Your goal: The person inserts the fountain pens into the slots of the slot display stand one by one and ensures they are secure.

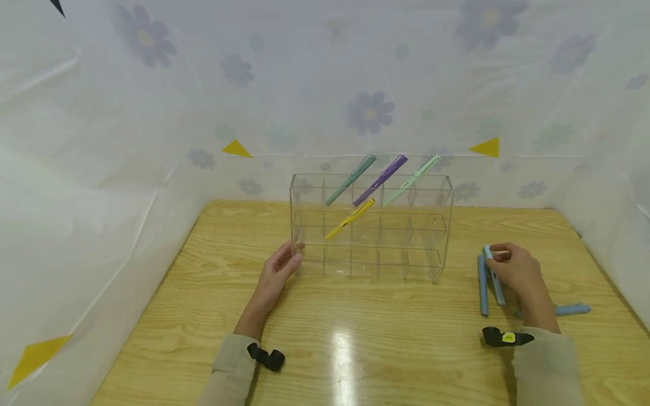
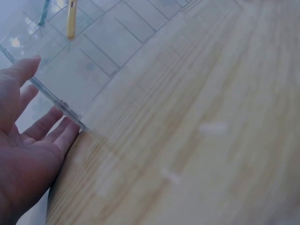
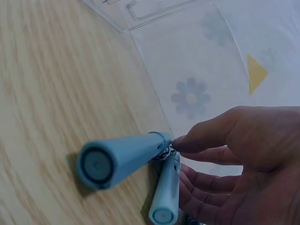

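Right hand point(image 1: 519, 272) pinches pale blue pen point(image 1: 497, 288) beside darker pen point(image 1: 483, 287).
Left hand point(image 1: 274, 274), loosely spread, touches the side of the rack point(image 1: 391, 229).

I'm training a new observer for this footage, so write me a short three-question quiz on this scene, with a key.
1. From left to right in the head view, what stands in the top tier of the clear pen rack?
2. True or false: the left hand is at the rack's left end.
3. The right hand's fingertips are on: A, the rack; B, a light blue pen; C, the left hand.

Key: 1. Teal pen, purple pen, mint pen. 2. True. 3. B.
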`<state>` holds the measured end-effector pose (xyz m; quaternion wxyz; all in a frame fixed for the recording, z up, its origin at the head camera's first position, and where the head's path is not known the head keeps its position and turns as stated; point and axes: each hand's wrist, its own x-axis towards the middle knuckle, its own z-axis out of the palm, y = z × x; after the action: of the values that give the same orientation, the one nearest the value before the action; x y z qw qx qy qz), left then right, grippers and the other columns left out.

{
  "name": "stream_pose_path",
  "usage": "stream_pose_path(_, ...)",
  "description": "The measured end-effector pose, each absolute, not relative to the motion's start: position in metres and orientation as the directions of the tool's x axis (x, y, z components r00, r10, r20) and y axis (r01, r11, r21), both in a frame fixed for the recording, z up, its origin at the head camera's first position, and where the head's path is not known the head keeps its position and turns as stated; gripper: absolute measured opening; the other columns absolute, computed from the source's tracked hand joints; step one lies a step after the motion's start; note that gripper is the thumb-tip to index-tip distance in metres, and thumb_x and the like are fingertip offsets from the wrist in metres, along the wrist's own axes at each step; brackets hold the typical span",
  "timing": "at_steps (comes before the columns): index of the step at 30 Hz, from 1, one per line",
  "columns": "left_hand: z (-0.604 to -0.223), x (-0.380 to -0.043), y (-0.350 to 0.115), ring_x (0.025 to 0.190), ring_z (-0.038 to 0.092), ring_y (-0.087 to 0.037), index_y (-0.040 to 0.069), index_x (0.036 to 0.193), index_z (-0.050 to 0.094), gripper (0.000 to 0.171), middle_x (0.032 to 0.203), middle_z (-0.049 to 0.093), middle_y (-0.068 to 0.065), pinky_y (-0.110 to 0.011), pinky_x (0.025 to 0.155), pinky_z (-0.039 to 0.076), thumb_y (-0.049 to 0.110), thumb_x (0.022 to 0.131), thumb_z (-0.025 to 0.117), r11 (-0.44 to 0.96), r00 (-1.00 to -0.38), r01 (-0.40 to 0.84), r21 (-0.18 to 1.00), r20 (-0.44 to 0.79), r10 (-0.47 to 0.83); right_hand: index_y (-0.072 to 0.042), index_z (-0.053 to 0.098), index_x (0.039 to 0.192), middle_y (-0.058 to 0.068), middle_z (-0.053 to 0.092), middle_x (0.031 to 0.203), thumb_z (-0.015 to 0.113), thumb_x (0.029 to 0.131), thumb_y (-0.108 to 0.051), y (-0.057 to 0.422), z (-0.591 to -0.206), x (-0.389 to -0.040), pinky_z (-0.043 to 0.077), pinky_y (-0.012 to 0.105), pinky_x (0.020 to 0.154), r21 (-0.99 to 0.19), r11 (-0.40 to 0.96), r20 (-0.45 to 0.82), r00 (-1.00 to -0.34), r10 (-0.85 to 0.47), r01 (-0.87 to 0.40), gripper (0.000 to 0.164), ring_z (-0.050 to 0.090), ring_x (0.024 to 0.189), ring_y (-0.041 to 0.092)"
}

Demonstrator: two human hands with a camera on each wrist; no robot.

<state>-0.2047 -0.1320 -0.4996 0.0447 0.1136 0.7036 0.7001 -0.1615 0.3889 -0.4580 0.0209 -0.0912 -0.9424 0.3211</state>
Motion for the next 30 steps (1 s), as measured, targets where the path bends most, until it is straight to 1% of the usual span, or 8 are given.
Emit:
stream_pose_path(6,-0.498,-0.205,-0.132,0.141,0.047,-0.026,0.008,0.156,0.044,0.055,0.148,0.056,-0.012,-0.028,0.107,0.043,0.025,0.106,0.061,-0.012,-0.969,0.097,0.995,0.097,0.227,0.011,0.056,0.133,0.035,0.064,0.118,0.056,0.104,-0.026,0.387,-0.462,-0.162,0.052,0.038,0.063,-0.618,0.763,0.006,-0.969,0.247,0.191,0.047,0.065,0.092,0.044)
stream_pose_path(9,-0.498,-0.205,-0.132,0.142,0.046,-0.028,0.008,0.156,0.044,0.054,0.148,0.055,-0.014,-0.025,0.106,0.044,0.023,0.106,0.06,-0.015,-0.968,0.103,0.995,0.104,0.228,0.01,0.06,0.128,0.032,0.068,0.113,0.057,0.103,-0.03,0.383,-0.466,-0.164,0.05,0.037,0.059,-0.61,0.759,0.045,-0.947,0.319,0.227,0.047,0.067,0.082,0.039)
stream_pose_path(11,-0.498,-0.205,-0.132,0.141,0.046,-0.029,0.008,0.156,0.044,0.054,0.148,0.055,-0.014,-0.025,0.105,0.044,0.022,0.106,0.06,-0.015,-0.968,0.106,0.994,0.106,0.227,0.01,0.062,0.125,0.03,0.069,0.109,0.059,0.103,-0.031,0.381,-0.468,-0.165,0.048,0.033,0.055,-0.61,0.752,0.056,-0.933,0.354,0.249,0.047,0.067,0.074,0.032)
stream_pose_path(14,-0.498,-0.204,-0.132,0.141,0.047,-0.028,0.008,0.155,0.044,0.054,0.148,0.055,-0.015,-0.025,0.105,0.044,0.022,0.106,0.06,-0.015,-0.969,0.106,0.994,0.107,0.225,0.009,0.063,0.125,0.029,0.07,0.108,0.058,0.103,-0.031,0.38,-0.467,-0.165,0.047,0.033,0.052,-0.596,0.755,0.051,-0.926,0.374,0.272,0.045,0.066,0.068,0.027)
stream_pose_path(19,-0.499,-0.205,-0.13,0.141,0.047,-0.027,0.007,0.156,0.043,0.055,0.148,0.055,-0.012,-0.027,0.106,0.044,0.024,0.106,0.061,-0.01,-0.968,0.104,0.995,0.103,0.229,0.012,0.056,0.131,0.032,0.067,0.116,0.054,0.104,-0.026,0.385,-0.461,-0.162,0.051,0.04,0.052,-0.546,0.795,0.003,-0.948,0.319,0.265,0.047,0.068,0.077,0.038)
stream_pose_path(23,-0.5,-0.206,-0.13,0.142,0.046,-0.03,0.006,0.156,0.043,0.054,0.149,0.054,-0.015,-0.026,0.105,0.044,0.022,0.106,0.06,-0.023,-0.965,0.116,0.993,0.118,0.233,0.015,0.053,0.135,0.036,0.062,0.122,0.052,0.103,-0.024,0.39,-0.458,-0.16,0.055,0.046,0.061,-0.54,0.804,-0.039,-0.961,0.273,0.25,0.051,0.066,0.093,0.048)
stream_pose_path(26,-0.5,-0.206,-0.13,0.141,0.046,-0.032,0.006,0.155,0.043,0.054,0.149,0.053,-0.017,-0.024,0.103,0.045,0.021,0.107,0.06,-0.03,-0.963,0.127,0.991,0.131,0.235,0.016,0.053,0.135,0.038,0.06,0.126,0.053,0.1,-0.024,0.393,-0.457,-0.162,0.055,0.048,0.067,-0.555,0.788,-0.087,-0.961,0.263,0.266,0.053,0.064,0.098,0.049)
stream_pose_path(30,-0.5,-0.204,-0.131,0.141,0.046,-0.033,0.004,0.155,0.043,0.055,0.149,0.052,-0.019,-0.023,0.103,0.045,0.023,0.107,0.059,-0.023,-0.962,0.135,0.991,0.136,0.236,0.016,0.056,0.132,0.04,0.06,0.124,0.057,0.1,-0.026,0.393,-0.457,-0.163,0.055,0.046,0.067,-0.575,0.775,-0.114,-0.963,0.242,0.263,0.054,0.065,0.095,0.047)
